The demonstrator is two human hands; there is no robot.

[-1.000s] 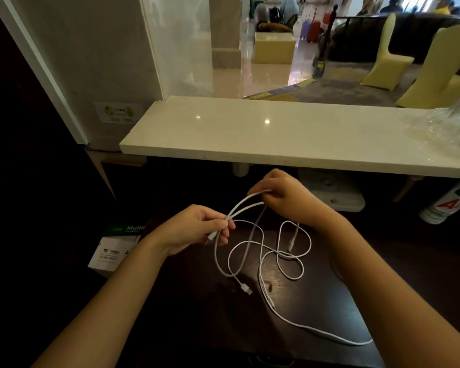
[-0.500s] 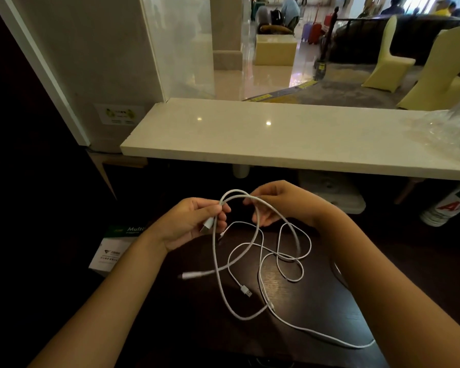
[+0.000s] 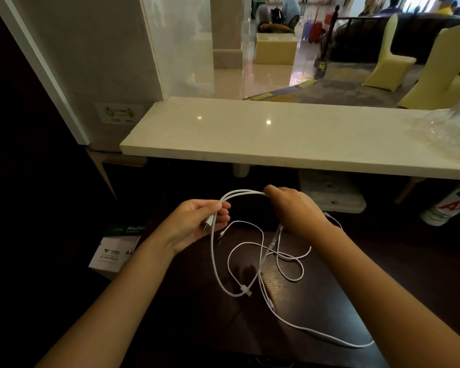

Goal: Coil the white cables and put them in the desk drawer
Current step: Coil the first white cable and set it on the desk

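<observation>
White cables [image 3: 260,257] lie tangled in loose loops on the dark wooden desk [image 3: 316,309]. My left hand [image 3: 197,224] pinches a plug end and a doubled strand of cable. My right hand [image 3: 292,208] grips the same doubled strand a little to the right, so the strands arch between the two hands above the desk. The loops hang down from both hands to the desk top. One long strand trails toward the front right of the desk. No drawer shows in this view.
A pale stone counter [image 3: 276,139] runs across just beyond the hands, with crumpled clear plastic [image 3: 446,128] at its right end. A box of A4 paper [image 3: 114,251] sits left below the desk; a wrapped paper ream [image 3: 449,205] lies at right.
A loop has been drawn up: the doubled strand now arches between both hands, and my right hand has closed on it farther right. The free plug on the left is off the desk.
</observation>
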